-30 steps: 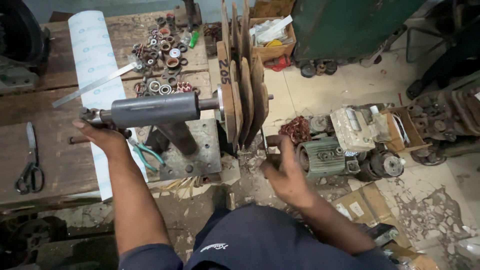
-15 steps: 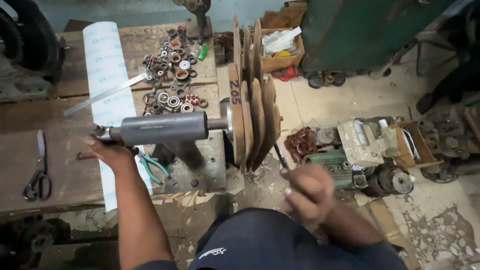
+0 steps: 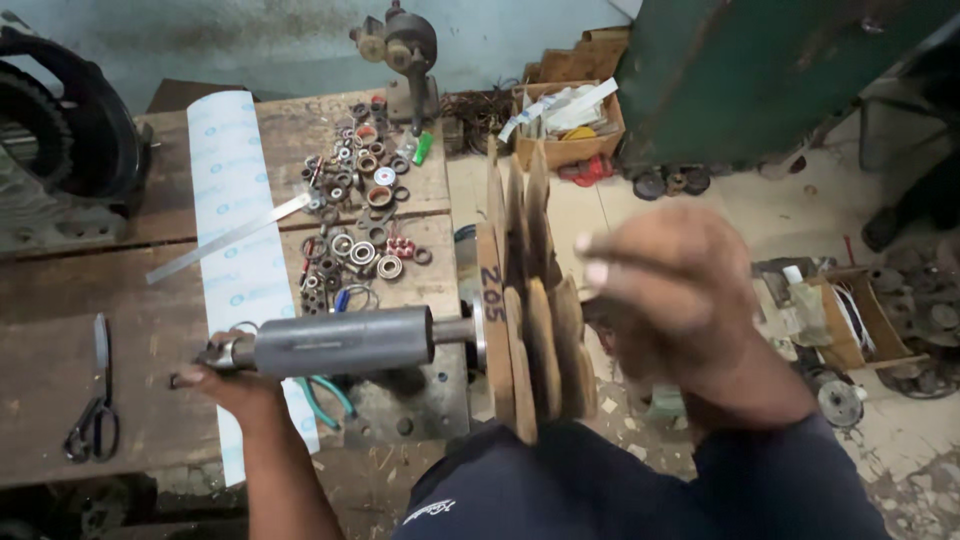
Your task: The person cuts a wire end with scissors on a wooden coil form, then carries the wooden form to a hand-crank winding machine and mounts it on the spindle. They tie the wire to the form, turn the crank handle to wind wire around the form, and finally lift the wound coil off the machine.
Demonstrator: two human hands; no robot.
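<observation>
A grey steel spindle housing (image 3: 345, 342) lies level over the bench edge, its shaft carrying a stack of stepped wooden plates (image 3: 525, 320) on the right end. My left hand (image 3: 225, 385) grips the crank end at the housing's left. My right hand (image 3: 665, 300) is raised and blurred just right of the wooden plates, fingers curled toward them; whether it touches them or holds anything is unclear.
Several bearings and rings (image 3: 355, 215) lie scattered on the wooden bench (image 3: 70, 330), with a steel ruler (image 3: 230, 237), a white paper strip (image 3: 235, 200), scissors (image 3: 95, 415) and green-handled pliers (image 3: 325, 398). A cardboard box (image 3: 565, 125) and motor parts (image 3: 900, 330) sit on the floor.
My right hand has risen from low near the floor parts up to the right side of the wooden plates. The camera has come closer. My left hand stays on the crank end.
</observation>
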